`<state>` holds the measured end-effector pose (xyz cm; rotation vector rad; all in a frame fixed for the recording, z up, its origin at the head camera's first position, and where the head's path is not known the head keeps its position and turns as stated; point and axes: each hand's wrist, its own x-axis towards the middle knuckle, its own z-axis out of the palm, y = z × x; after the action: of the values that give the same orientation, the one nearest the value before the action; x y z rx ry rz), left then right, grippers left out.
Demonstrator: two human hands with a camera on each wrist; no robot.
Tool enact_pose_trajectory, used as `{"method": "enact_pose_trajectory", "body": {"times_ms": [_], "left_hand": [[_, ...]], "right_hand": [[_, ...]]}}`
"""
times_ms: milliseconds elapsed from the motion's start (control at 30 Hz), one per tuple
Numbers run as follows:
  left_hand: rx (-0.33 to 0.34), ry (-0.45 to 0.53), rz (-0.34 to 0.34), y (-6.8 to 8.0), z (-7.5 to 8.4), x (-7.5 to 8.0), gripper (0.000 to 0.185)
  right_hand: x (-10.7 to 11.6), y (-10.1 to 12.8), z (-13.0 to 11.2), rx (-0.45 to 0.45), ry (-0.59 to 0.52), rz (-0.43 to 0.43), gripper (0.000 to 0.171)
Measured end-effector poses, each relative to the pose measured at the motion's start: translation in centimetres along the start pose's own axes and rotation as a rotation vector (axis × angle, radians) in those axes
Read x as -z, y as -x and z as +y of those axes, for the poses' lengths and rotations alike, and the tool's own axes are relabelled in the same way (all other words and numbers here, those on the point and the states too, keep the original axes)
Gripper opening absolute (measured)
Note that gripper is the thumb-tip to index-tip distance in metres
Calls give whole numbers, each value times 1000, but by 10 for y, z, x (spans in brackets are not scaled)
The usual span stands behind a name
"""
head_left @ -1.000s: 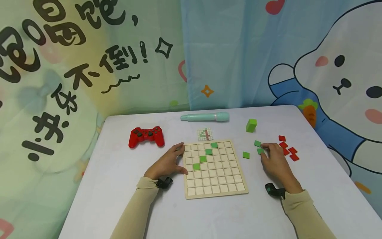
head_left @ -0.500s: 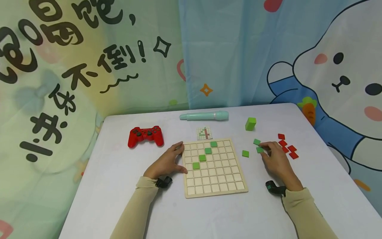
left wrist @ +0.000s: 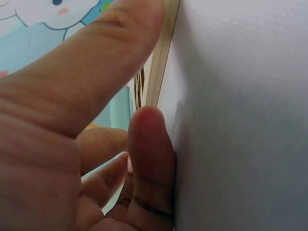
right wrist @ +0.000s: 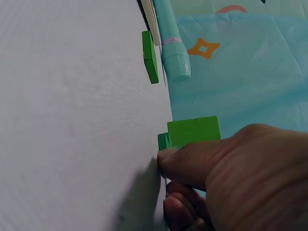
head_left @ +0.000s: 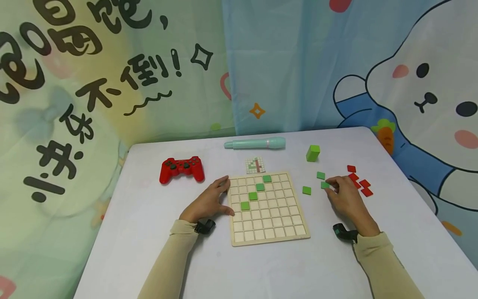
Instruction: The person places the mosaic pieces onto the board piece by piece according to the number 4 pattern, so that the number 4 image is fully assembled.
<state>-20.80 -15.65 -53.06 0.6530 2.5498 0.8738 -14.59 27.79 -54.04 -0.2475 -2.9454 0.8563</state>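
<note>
A square wooden grid board (head_left: 270,241) lies on the table, with several green tiles (head_left: 253,196) set diagonally in its cells. My left hand (head_left: 207,201) rests along the board's left edge, thumb and fingers spread apart; the left wrist view shows the thumb (left wrist: 110,53) against the wooden rim. To the right of the board, my right hand (head_left: 345,197) pinches a green tile (head_left: 324,185) at the table surface. In the right wrist view the thumb covers part of that tile (right wrist: 164,140). Two more loose green tiles, one behind (head_left: 320,175) and one to the left (head_left: 306,190), lie close by.
Several red tiles (head_left: 366,192) lie just beyond the right hand. A green block (head_left: 313,153) stands behind. A small pattern card (head_left: 255,165) and a mint microphone-shaped object (head_left: 254,143) lie behind the board. A red game controller (head_left: 181,169) sits at the left.
The head view has shifted slightly, so everything sits a little higher in it. The right hand stays at the same green tile with barely any movement. The left hand keeps its place on the board.
</note>
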Motion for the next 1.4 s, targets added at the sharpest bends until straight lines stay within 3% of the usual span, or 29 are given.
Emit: {"method": "enact_pose_trajectory", "body": {"times_ms": [267,433,600,867,1133,1400], "left_hand": [[-10,6,-6,0,-1,2,113],[-21,7,-13,-1,-1,2,113],[-19,8,-15,-2,0,2,112],[-17,12,-3,-1,-3,1,113],[-23,8,11,1,-3,3,112],[-38,13,8,-2,-6,2,112]], "right_hand": [[2,-2,-2,-49,-1,-31,42],[6,1,-11,-16,-25,-19,39],[12,7,-36,135,-42,-20,33],[7,13,-94,420,-58,-168,24],[-23,19,-146,622,-31,-373,19],[-53,23,-169,772,51,-492,14]]}}
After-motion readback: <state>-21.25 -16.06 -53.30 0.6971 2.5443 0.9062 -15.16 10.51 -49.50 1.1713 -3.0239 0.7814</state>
